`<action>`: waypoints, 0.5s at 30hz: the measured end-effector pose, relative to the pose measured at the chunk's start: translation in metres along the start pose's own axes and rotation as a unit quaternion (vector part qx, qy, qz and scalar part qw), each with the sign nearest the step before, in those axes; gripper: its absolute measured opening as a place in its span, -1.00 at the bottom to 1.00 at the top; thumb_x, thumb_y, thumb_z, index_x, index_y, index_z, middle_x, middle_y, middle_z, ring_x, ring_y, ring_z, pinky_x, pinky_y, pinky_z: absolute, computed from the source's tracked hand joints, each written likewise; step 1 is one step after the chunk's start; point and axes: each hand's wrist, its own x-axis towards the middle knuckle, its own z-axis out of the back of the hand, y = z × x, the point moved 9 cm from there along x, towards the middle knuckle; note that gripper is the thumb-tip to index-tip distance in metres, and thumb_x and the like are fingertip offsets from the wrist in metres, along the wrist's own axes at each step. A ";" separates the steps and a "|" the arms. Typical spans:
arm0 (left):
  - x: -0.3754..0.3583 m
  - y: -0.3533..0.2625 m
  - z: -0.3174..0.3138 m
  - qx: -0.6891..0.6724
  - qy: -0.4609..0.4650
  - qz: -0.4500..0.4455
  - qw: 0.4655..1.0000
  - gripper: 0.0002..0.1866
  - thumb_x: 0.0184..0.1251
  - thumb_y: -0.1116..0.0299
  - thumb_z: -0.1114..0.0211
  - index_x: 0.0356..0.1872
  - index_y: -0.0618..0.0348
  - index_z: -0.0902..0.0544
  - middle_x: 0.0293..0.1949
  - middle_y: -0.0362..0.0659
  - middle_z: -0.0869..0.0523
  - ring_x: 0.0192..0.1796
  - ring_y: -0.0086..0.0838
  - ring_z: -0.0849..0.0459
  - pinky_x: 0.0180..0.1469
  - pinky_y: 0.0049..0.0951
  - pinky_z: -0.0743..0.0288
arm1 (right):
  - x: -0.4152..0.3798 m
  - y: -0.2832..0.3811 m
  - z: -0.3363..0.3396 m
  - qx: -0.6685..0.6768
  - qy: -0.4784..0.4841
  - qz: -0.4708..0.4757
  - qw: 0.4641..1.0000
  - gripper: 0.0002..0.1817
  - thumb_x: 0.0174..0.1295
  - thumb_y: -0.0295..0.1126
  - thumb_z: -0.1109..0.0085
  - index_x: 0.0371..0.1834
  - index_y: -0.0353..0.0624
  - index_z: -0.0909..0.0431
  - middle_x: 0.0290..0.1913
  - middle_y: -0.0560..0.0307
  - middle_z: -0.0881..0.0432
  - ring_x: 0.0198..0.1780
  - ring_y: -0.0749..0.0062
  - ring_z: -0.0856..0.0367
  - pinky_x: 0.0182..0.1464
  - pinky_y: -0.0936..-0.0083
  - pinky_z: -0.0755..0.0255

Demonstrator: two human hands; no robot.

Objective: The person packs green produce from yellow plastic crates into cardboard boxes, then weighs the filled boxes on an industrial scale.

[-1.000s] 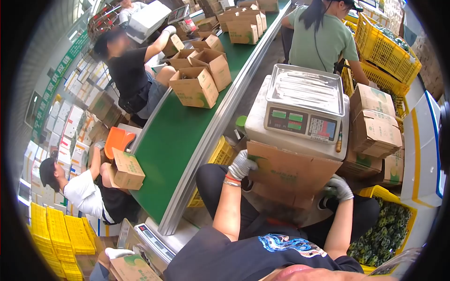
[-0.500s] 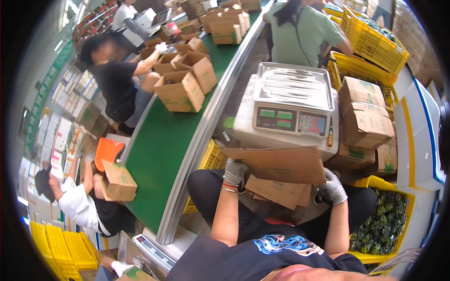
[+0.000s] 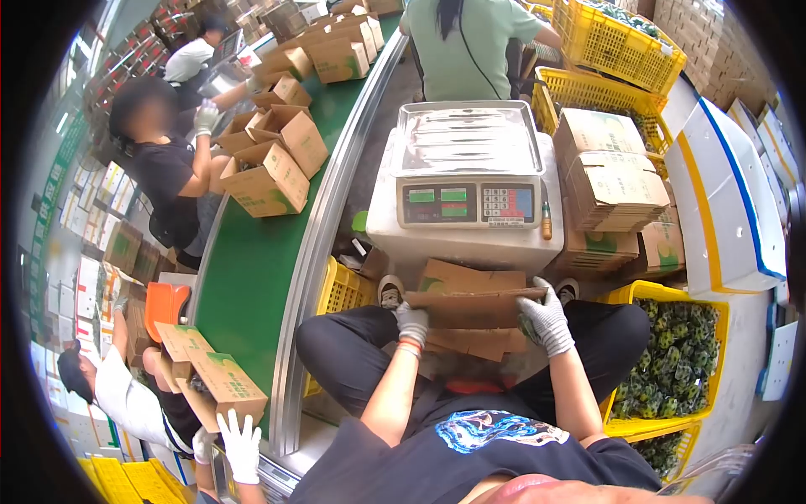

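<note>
Between my knees I hold a brown cardboard box (image 3: 474, 310), seen nearly edge-on, with its long edge running across from hand to hand. My left hand (image 3: 411, 326), in a grey-white knit glove, grips its left end. The gloved right hand (image 3: 547, 321) has its fingers closed on the right end, thumb side toward me. More cardboard panels show beyond it (image 3: 470, 275) and below it (image 3: 478, 343), with green print on some. Just past the cardboard stands a white block bearing a digital scale (image 3: 466, 206) with a steel pan (image 3: 466, 139).
A green conveyor belt (image 3: 260, 265) on my left carries open cartons (image 3: 267, 181). Several people work along it; one white-gloved hand (image 3: 241, 445) reaches in at lower left. On my right are a yellow crate (image 3: 613, 412) of wrapped dark-green produce, stacked flat cartons (image 3: 617, 193) and a white foam box (image 3: 714, 193).
My view has shifted, and the cardboard has tipped from a broad face to nearly edge-on, with both hands still on it. A white-gloved hand has come beside the carton at lower left.
</note>
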 end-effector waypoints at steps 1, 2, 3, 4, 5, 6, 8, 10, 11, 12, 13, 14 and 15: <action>-0.020 -0.028 -0.006 0.123 0.007 0.014 0.992 -0.74 0.20 0.45 -0.09 -0.15 0.26 -0.66 -0.21 -0.21 -0.70 -0.15 -0.56 -0.60 0.00 -0.57 -0.41 | 0.003 -0.004 0.006 0.060 -0.038 -0.011 0.997 -0.34 0.12 -0.34 -0.31 0.28 -0.25 -0.28 0.01 0.08 -0.51 -0.05 0.43 -0.52 -0.04 0.53 -0.47; -0.022 -0.041 -0.010 0.074 0.035 -0.064 0.995 -0.75 0.21 0.45 -0.10 -0.15 0.27 -0.66 -0.21 -0.20 -0.70 -0.13 -0.56 -0.60 0.01 -0.57 -0.41 | 0.005 -0.010 0.013 0.118 -0.075 -0.023 0.990 -0.38 0.15 -0.33 -0.30 0.26 -0.25 -0.30 -0.02 0.09 -0.52 -0.10 0.45 -0.54 -0.09 0.53 -0.48; -0.030 -0.058 -0.012 0.026 0.064 -0.140 0.988 -0.75 0.22 0.45 -0.10 -0.14 0.28 -0.66 -0.20 -0.20 -0.71 -0.12 -0.56 -0.60 0.02 -0.57 -0.41 | 0.010 -0.017 0.016 0.182 -0.089 -0.019 0.979 -0.45 0.19 -0.28 -0.29 0.19 -0.24 -0.34 -0.07 0.11 -0.53 -0.21 0.51 -0.53 -0.21 0.55 -0.49; -0.035 -0.063 -0.014 -0.018 0.077 -0.156 0.985 -0.75 0.25 0.43 -0.11 -0.14 0.29 -0.66 -0.19 -0.18 -0.71 -0.11 -0.55 -0.60 0.02 -0.56 -0.41 | 0.011 -0.024 0.022 0.171 -0.108 -0.014 0.979 -0.44 0.18 -0.26 -0.31 0.19 -0.21 -0.33 -0.08 0.12 -0.53 -0.23 0.52 -0.51 -0.24 0.57 -0.48; -0.041 -0.069 -0.016 -0.062 0.092 -0.171 0.979 -0.75 0.27 0.40 -0.13 -0.13 0.31 -0.66 -0.18 -0.17 -0.71 -0.10 -0.54 -0.60 0.03 -0.55 -0.41 | 0.012 -0.030 0.027 0.160 -0.128 -0.010 0.979 -0.43 0.16 -0.24 -0.32 0.20 -0.18 -0.33 -0.09 0.12 -0.52 -0.25 0.54 -0.50 -0.28 0.59 -0.47; -0.047 -0.077 -0.019 -0.105 0.109 -0.185 0.971 -0.74 0.30 0.38 -0.14 -0.12 0.32 -0.65 -0.16 -0.16 -0.71 -0.09 -0.53 -0.60 0.04 -0.54 -0.41 | 0.011 -0.029 0.029 0.149 -0.147 -0.005 0.978 -0.41 0.15 -0.23 -0.34 0.20 -0.15 -0.33 -0.10 0.13 -0.52 -0.28 0.55 -0.48 -0.32 0.61 -0.46; -0.054 -0.090 -0.027 -0.142 0.124 -0.114 0.975 -0.72 0.33 0.32 -0.16 -0.11 0.32 -0.65 -0.16 -0.15 -0.71 -0.07 -0.52 -0.60 0.05 -0.51 -0.41 | 0.011 -0.026 0.025 0.115 -0.131 -0.037 0.984 -0.39 0.14 -0.24 -0.34 0.21 -0.14 -0.29 0.01 0.05 -0.47 -0.16 0.47 -0.49 -0.24 0.55 -0.48; -0.055 -0.082 -0.024 -0.109 0.137 -0.140 0.974 -0.68 0.38 0.31 -0.13 0.00 0.34 -0.60 -0.04 -0.10 -0.67 0.02 -0.47 -0.58 0.11 -0.50 -0.40 | 0.016 -0.032 0.026 0.056 -0.113 0.034 0.991 -0.35 0.12 -0.29 -0.33 0.24 -0.17 -0.23 0.09 -0.02 -0.41 0.01 0.35 -0.46 -0.11 0.48 -0.48; -0.060 -0.086 -0.022 -0.085 0.133 -0.134 0.978 -0.68 0.41 0.33 -0.07 0.02 0.35 -0.59 0.00 -0.07 -0.66 0.07 -0.42 -0.57 0.17 -0.46 -0.37 | 0.019 -0.037 0.026 0.009 -0.090 0.046 0.995 -0.36 0.14 -0.39 -0.30 0.26 -0.22 -0.20 0.16 -0.09 -0.37 0.17 0.28 -0.37 0.19 0.44 -0.31; -0.060 -0.089 -0.023 -0.062 0.135 -0.130 0.980 -0.67 0.44 0.34 -0.02 0.04 0.35 -0.57 0.03 -0.03 -0.64 0.13 -0.37 -0.57 0.22 -0.43 -0.35 | 0.020 -0.030 0.027 -0.088 -0.078 0.110 0.987 -0.36 0.16 -0.37 -0.28 0.26 -0.17 -0.18 0.02 -0.07 -0.46 -0.05 0.33 -0.51 -0.03 0.45 -0.47; -0.059 -0.084 -0.026 -0.115 0.147 -0.124 0.975 -0.62 0.47 0.36 0.02 0.19 0.36 -0.46 0.17 -0.02 -0.55 0.22 -0.36 -0.50 0.28 -0.46 -0.31 | 0.014 -0.019 0.022 -0.088 -0.027 0.007 0.996 -0.35 0.16 -0.35 -0.29 0.27 -0.14 -0.17 -0.11 -0.02 -0.50 -0.22 0.39 -0.53 -0.21 0.48 -0.48; -0.059 -0.072 -0.028 -0.280 0.160 -0.060 0.945 -0.57 0.47 0.40 0.02 0.29 0.37 -0.33 0.26 -0.03 -0.46 0.26 -0.38 -0.46 0.29 -0.49 -0.29 | -0.001 -0.009 0.016 -0.083 0.023 -0.101 0.991 -0.35 0.16 -0.33 -0.29 0.27 -0.12 -0.15 -0.23 0.03 -0.54 -0.39 0.46 -0.54 -0.39 0.51 -0.49; -0.065 -0.078 -0.030 -0.220 0.160 -0.061 0.960 -0.57 0.45 0.43 -0.02 0.29 0.36 -0.34 0.26 -0.04 -0.46 0.25 -0.39 -0.46 0.29 -0.50 -0.30 | 0.004 -0.001 0.019 -0.144 0.039 -0.011 0.989 -0.34 0.17 -0.30 -0.29 0.27 -0.08 -0.14 -0.43 0.15 -0.52 -0.63 0.56 -0.43 -0.61 0.55 -0.36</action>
